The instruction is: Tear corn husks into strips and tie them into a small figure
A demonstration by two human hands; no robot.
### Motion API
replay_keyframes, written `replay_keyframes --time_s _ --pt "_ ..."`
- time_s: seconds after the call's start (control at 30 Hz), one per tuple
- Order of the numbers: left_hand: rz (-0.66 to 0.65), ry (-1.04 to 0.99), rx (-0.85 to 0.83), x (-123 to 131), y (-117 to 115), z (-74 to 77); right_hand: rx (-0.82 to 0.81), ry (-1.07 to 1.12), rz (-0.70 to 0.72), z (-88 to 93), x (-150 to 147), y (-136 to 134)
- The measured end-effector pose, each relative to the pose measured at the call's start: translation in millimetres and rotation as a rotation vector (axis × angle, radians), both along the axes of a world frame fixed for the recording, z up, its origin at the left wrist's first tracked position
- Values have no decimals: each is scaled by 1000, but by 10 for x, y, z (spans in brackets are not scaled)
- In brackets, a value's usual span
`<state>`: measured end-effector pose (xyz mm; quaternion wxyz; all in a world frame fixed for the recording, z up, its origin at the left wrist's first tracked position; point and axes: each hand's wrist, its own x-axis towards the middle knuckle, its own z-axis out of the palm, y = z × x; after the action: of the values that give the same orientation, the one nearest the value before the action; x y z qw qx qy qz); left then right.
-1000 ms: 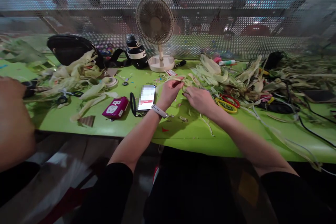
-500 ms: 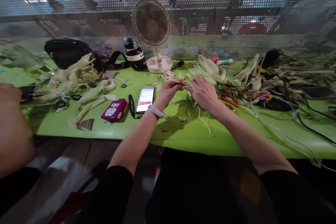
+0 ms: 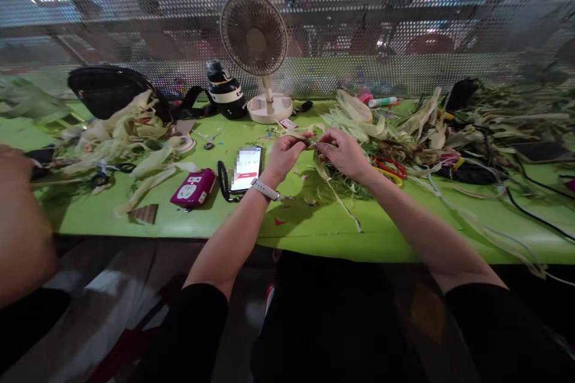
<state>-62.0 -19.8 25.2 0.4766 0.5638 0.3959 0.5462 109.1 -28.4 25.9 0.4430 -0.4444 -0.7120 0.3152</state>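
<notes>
Above the green table, my left hand pinches a pale green corn husk strip between thumb and fingers. My right hand has its fingertips closed on the same husk just to the right, and a loose end hangs below them. The two hands nearly touch, so the exact grip is partly hidden. Beside my left wrist lies a lit phone with a black strap. Shredded husk lies under my right hand, close to red and yellow loops that look like scissor handles.
A fan, a black bottle and a black bag stand along the perforated screen. Husk piles spread right, others left. A purple case and scissors lie left. Another person's arm reaches in there.
My right hand has turned and its fingers have drawn back, baring more of the husk between the hands. The view has shifted slightly.
</notes>
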Motion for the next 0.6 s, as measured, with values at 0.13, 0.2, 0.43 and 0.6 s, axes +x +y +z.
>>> replay_keyframes --time_s 0.13,0.2,0.43,0.6 --pt "-28 -102 -33 17 -16 11 38 44 3 -14 -5 4" --pt "-41 -141 -39 19 -17 11 51 43 -1 0 -1 0" --pt "-58 -229 -77 10 23 -28 268 -344 -135 87 -36 -146" --pt "-42 -325 -68 -23 61 -26 341 -545 21 167 -80 -326"
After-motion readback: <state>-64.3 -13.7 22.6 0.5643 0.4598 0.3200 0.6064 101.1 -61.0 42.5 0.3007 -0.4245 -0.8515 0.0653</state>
